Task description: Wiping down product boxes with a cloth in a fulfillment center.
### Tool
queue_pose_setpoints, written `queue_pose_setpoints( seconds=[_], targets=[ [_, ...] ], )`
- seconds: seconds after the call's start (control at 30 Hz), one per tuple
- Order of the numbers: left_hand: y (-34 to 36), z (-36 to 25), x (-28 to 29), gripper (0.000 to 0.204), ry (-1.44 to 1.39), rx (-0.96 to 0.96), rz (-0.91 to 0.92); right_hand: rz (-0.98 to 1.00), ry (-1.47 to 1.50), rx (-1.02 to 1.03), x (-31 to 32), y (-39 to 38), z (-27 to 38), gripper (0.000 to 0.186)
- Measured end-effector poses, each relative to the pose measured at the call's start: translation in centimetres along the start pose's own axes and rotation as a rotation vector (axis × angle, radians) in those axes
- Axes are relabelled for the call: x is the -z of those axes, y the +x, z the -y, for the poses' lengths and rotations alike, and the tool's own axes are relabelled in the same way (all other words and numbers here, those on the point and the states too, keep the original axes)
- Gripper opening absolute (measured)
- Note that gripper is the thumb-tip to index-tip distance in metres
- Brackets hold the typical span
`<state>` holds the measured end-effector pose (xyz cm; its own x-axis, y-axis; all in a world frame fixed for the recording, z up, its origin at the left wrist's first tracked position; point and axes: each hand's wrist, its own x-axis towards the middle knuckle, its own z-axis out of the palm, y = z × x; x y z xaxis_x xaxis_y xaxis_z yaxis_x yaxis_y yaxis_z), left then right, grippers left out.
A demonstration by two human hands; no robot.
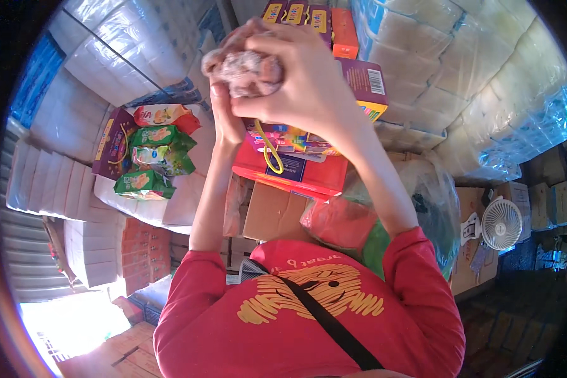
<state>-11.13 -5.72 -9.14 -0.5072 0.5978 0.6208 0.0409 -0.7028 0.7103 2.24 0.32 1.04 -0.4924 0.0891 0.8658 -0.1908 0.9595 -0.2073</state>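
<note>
Both of my hands are raised in front of me around a bunched pinkish-grey cloth. My right hand wraps over its right side with curled fingers. My left hand grips it from below left, thumb against the cloth and the other fingers mostly hidden behind it. Just beneath my hands is a colourful carton with a yellow cord handle. That carton rests on a red box.
Green packets and a red packet lie beside a purple box at left. Plastic-wrapped white bales are stacked at far right. Purple boxes stand at the back, a white fan at right, and a clear plastic bag by my right arm.
</note>
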Motion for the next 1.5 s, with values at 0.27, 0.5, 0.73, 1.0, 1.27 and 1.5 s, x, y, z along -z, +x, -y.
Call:
queue_pose_setpoints(
  seconds=[0.27, 0.5, 0.73, 1.0, 1.27, 1.5],
  targets=[
    [1.3, 0.2, -0.1, 0.071, 0.359, -0.086, -0.069, -0.027, 0.215, -0.670, 9.8, -4.9, -2.6, 0.040],
    [1.8, -0.5, -4.0, 0.057, 0.301, -0.182, 0.039, 0.002, -0.202, -0.083, 2.2, 0.5, -1.0, 0.046],
    [1.9, -1.6, 0.7, 0.051, 0.578, -0.251, -0.020, 0.104, -0.201, -0.457, 6.5, -2.3, -1.5, 0.046],
    [4.6, -7.0, -9.0, 0.057, 1.436, -0.541, 0.613, -0.384, 0.472, -0.871, 10.0, -11.2, -5.7, 0.046],
    [5.7, -6.3, -12.1, 0.070, 1.438, -0.148, 1.002, -0.781, 1.038, -0.919, 5.3, -16.1, -8.2, 0.048],
    [6.2, -10.4, -11.1, 0.077, 1.390, -0.123, 0.745, -0.642, 0.889, -0.714, 5.1, -10.2, -6.2, 0.043]
  ],
)
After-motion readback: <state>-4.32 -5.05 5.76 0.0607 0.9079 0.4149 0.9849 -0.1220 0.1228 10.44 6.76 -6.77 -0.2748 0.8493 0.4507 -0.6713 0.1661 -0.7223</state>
